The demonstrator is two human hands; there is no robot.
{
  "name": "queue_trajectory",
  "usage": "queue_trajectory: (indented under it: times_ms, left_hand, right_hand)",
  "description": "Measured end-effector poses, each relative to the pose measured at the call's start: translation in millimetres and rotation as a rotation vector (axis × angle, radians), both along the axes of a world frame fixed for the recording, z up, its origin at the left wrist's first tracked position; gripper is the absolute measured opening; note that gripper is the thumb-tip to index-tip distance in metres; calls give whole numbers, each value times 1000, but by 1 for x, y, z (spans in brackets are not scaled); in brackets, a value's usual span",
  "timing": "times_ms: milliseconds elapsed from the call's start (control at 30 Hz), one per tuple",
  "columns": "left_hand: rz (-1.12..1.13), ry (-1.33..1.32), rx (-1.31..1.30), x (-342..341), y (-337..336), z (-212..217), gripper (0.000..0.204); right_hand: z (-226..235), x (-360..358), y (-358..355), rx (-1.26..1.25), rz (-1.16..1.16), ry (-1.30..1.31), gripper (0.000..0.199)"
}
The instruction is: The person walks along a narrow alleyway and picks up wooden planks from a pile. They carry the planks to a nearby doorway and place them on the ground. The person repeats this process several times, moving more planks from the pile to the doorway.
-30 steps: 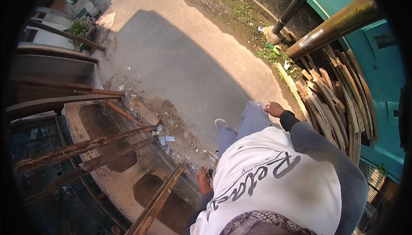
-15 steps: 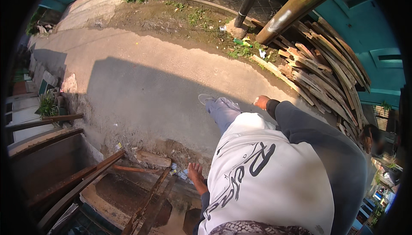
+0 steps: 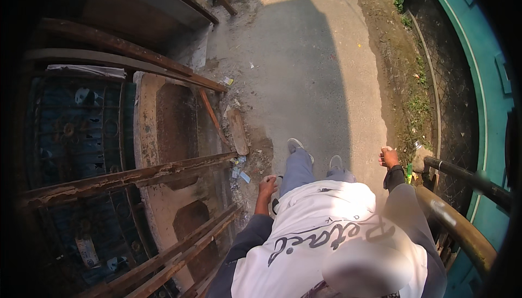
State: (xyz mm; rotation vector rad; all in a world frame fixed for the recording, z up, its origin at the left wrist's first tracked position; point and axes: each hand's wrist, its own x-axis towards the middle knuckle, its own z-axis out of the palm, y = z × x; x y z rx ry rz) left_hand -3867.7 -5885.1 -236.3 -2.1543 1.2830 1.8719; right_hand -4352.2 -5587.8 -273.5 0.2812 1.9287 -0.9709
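My left hand (image 3: 266,186) hangs beside my body on the left, its fingers loosely apart and holding nothing I can see. Closest to it are scraps of litter (image 3: 239,172) on the ground and the wooden beams. On the other side my right hand (image 3: 388,157) hangs by my hip with its fingers curled in. Whether anything lies inside those fingers is hidden. Below, my grey shoes (image 3: 294,144) step along the paved lane (image 3: 304,80). I wear a white printed shirt with dark sleeves.
Wooden beams (image 3: 136,177) slant out from a worn wall with barred windows (image 3: 70,129) on the left. A short plank (image 3: 237,131) lies at its foot. To the right run a weedy dirt strip (image 3: 416,107), a teal gate (image 3: 470,20), a dark pole (image 3: 462,181) and a thick rusty pole (image 3: 457,227).
My view has swung left, so the lane now runs straight ahead. The woodpile has mostly gone out of sight on the right. Both shoes now show, and the beams stand closer on the left.
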Motion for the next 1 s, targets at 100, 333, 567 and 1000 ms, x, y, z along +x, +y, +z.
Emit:
queue_trajectory:
  times_ms: [100, 333, 567, 1000]
  left_hand:
    - [80, -37, 29, -14, -23, -16, 35]
    - [327, 132, -45, -44, -151, -53, 30]
    - [-116, 790, -274, -243, -422, 223, 29]
    - [-984, 1794, -887, -404, -619, 456, 13]
  right_hand:
    - [-25, -4, -20, 88, 51, -87, 31]
    - [16, -5, -215, -7, 259, -107, 18]
    - [328, -31, -526, -997, 577, -182, 11]
    - [451, -105, -867, -2090, 1234, -743, 17]
